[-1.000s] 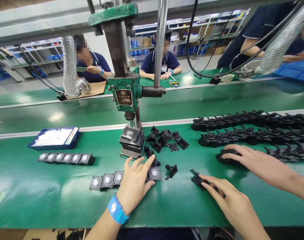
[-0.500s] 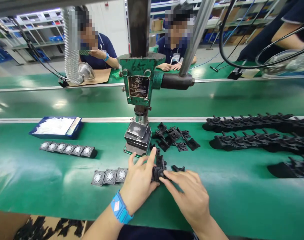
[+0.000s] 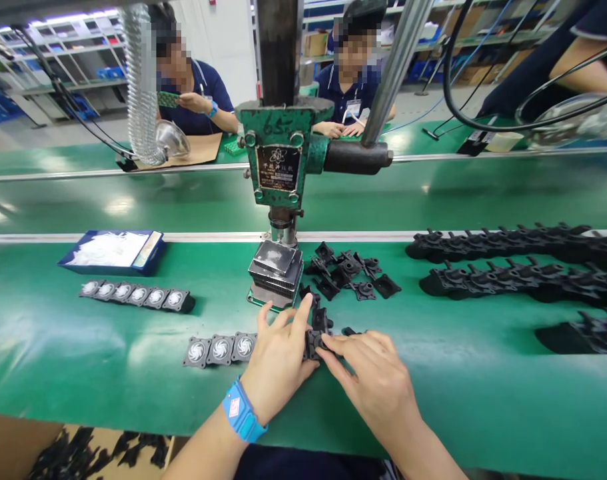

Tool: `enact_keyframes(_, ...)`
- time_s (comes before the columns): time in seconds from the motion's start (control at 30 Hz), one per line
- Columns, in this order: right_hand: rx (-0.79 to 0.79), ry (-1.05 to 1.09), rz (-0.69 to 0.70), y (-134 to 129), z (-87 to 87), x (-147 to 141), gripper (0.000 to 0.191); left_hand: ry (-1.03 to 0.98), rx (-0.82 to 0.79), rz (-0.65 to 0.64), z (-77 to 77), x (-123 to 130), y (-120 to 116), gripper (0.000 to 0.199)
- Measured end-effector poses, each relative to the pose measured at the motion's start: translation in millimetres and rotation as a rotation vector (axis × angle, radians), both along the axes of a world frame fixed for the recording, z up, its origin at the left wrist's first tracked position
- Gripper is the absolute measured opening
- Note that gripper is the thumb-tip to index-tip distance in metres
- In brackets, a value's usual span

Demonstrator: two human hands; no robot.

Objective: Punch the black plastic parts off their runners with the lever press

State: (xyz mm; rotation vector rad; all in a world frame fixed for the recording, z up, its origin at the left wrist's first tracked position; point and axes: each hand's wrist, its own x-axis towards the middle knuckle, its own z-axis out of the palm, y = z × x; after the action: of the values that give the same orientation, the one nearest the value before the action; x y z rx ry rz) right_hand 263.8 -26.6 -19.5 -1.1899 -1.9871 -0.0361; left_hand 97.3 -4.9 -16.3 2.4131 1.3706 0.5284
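My left hand (image 3: 278, 363), with a blue wrist strap (image 3: 243, 410), is closed around a square black plastic housing (image 3: 315, 344), thumb on its near side. My right hand (image 3: 376, 380) pinches the right side of the same housing between thumb and forefinger; the fingertips partly hide it. Left of my hands lies a row of square black housings with white spiral-bladed discs (image 3: 220, 349), running under my left hand. Beyond my fingers, more black housings (image 3: 322, 318) stand close by, and another dark piece (image 3: 352, 331) shows behind my right hand.
A green hand press (image 3: 278, 157) stands ahead, over a finned metal block (image 3: 274, 280). Loose black housings (image 3: 350, 270) lie beside it. Rows of black housings (image 3: 503, 280) stand at right. At left are another disc row (image 3: 138, 295) and a blue tray (image 3: 110, 270). Two people sit opposite.
My right thumb and forefinger have shifted slightly left and up on the housing. My left hand stays nearly in place. The camera view has moved a little.
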Motion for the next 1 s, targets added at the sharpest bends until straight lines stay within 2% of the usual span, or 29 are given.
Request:
enact_keyframes(0.07, -0.009, -0.003, 0.008, 0, 0.1, 0, 0.007, -0.001, -0.001, -0.019, 0.2, -1, 1, 0.089)
enact_keyframes(0.17, -0.075, 0.029, 0.052, 2, 0.6, 10, 0.008, -0.010, -0.010, -0.038, 1.7, -2, 2, 0.044)
enact_keyframes(0.23, -0.150, 0.043, 0.033, 5, -1.2, 25, 0.015, 0.003, -0.004, -0.032, 3.3, -1, 2, 0.032)
enact_keyframes(0.33, -0.226, -0.047, -0.078, 7, -11.7, 53, 0.033, 0.023, 0.019, -0.022, 5.6, 1, 2, 0.035)
enact_keyframes(0.43, -0.218, -0.164, -0.073, 0, -30.4, 72, 0.028, 0.014, 0.018, -0.008, 7.0, 3, 2, 0.034)
enact_keyframes(0.6, 0.037, -0.244, -0.151, -38, -52.2, 70, 0.015, 0.035, 0.013, -0.016, 7.2, 3, 1, 0.038)
enact_keyframes(0.7, 0.047, -0.236, -0.096, -59, -51.6, 64, 0.019, 0.067, 0.055, -0.017, 8.0, -3, -2, 0.060)
enact_keyframes(0.77, -0.017, -0.153, -0.138, -64, -48.6, 65, 0.026, 0.088, 0.088, 0.004, 9.3, -11, -4, 0.076)
enact_keyframes(0.87, -0.140, -0.091, -0.239, -57, -46.9, 75, 0.035, 0.111, 0.109, 0.028, 11.4, -24, -5, 0.083)
enact_keyframes(1.0, -0.227, -0.083, -0.177, -42, -44.4, 85, 0.031, 0.123, 0.077, 0.029, 11.8, -34, -4, 0.088)
